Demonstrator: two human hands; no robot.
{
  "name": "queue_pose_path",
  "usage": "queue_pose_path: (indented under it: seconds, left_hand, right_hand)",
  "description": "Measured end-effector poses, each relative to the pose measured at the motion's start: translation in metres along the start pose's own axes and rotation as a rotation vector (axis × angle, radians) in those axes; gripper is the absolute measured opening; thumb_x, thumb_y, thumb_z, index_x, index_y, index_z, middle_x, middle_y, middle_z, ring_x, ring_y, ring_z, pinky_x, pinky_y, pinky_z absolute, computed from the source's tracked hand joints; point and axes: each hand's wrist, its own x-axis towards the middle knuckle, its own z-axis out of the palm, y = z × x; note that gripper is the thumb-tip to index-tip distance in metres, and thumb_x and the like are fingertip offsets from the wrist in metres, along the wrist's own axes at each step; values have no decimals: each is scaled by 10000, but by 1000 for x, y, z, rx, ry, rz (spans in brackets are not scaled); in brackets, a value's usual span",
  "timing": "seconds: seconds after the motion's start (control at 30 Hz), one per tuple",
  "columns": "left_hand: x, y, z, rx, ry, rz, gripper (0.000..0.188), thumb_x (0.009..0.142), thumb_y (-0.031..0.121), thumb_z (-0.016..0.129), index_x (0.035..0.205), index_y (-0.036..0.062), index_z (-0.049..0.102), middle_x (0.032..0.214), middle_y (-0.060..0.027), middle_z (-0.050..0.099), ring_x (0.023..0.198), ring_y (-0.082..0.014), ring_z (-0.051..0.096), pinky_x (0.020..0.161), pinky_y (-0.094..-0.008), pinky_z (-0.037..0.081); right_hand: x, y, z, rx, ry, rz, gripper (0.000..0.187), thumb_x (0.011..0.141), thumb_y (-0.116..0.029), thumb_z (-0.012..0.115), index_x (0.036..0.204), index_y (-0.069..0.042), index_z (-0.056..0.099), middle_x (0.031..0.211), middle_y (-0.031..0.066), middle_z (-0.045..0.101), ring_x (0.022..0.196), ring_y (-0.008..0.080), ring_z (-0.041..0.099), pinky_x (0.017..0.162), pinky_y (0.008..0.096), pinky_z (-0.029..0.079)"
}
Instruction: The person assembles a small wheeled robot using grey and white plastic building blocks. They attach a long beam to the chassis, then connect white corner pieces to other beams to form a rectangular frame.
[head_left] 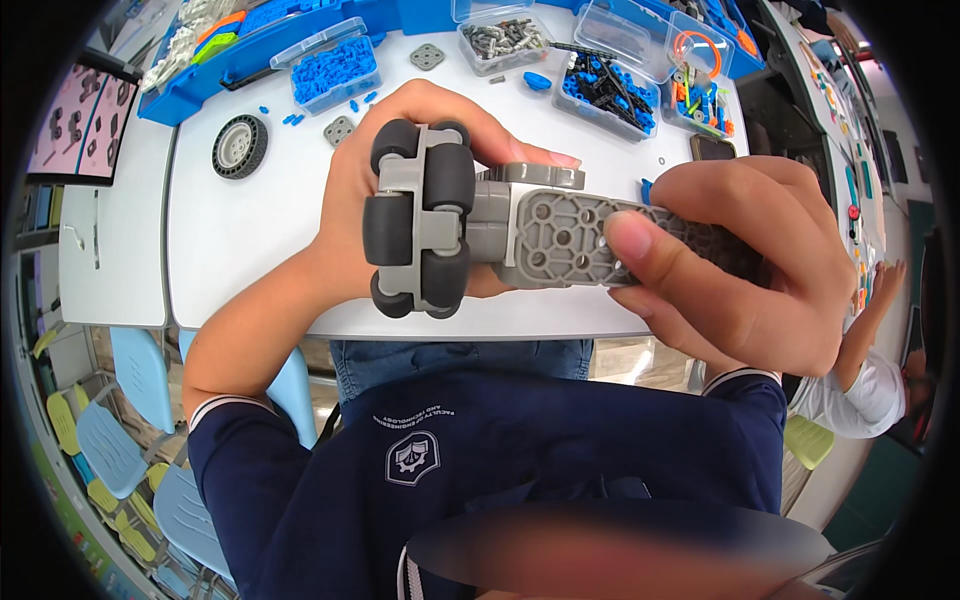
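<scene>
A grey omni wheel with black rollers is held up over the near edge of the table. My left hand is wrapped round it from behind, its fingers reaching over the top and partly hidden. Grey hubs join the wheel to a grey building block with a perforated face. My right hand is closed on that block's right end, the thumb pressing its holed face. A flat grey connector piece sits along the block's top, by my left fingertips. A darker part of the block runs back under my right fingers.
On the white table are a loose wheel with a black tyre, a box of blue pegs, a box of grey pins, a box of black parts and a phone. Another person is at the right.
</scene>
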Motion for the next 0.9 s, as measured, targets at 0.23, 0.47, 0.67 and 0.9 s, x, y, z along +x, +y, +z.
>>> queue_pose_path:
  seconds: [0.23, 0.47, 0.67, 0.9]
  left_hand:
    - [3, 1, 0, 81, -1, 14, 644, 603, 12, 955, 1111, 43, 560, 1069, -96, 674, 1158, -323, 691, 936, -386, 612]
    - [4, -1, 0, -84, -15, -10, 636, 609, -5, 947, 1107, 32, 554, 1073, -104, 668, 1163, -337, 686, 961, -422, 606]
    - [3, 0, -1, -16, -16, -1, 639, 610, -12, 944, 1112, 30, 550, 1072, -104, 668, 1161, -350, 684, 972, -433, 602]
    - [4, -1, -1, -68, -15, -7, 644, 612, -8, 947, 1113, 33, 545, 1062, -102, 666, 1154, -343, 689, 959, -416, 607]
  right_hand:
    - [3, 6, -1, 6, -7, -23, 421, 677, -185, 871, 1050, -24, 761, 894, 187, 679, 695, 259, 621, 596, 321, 479]
    - [3, 7, -2, 6, -18, -32, 406, 692, -189, 863, 1042, -13, 761, 894, 193, 678, 693, 259, 623, 589, 321, 477]
    - [2, 9, -3, 16, -28, -24, 404, 714, -195, 855, 1057, -8, 753, 895, 196, 676, 697, 259, 622, 593, 328, 486]
    - [1, 9, -2, -5, -14, -47, 407, 714, -197, 855, 1057, -4, 750, 892, 202, 674, 690, 257, 620, 581, 327, 482]
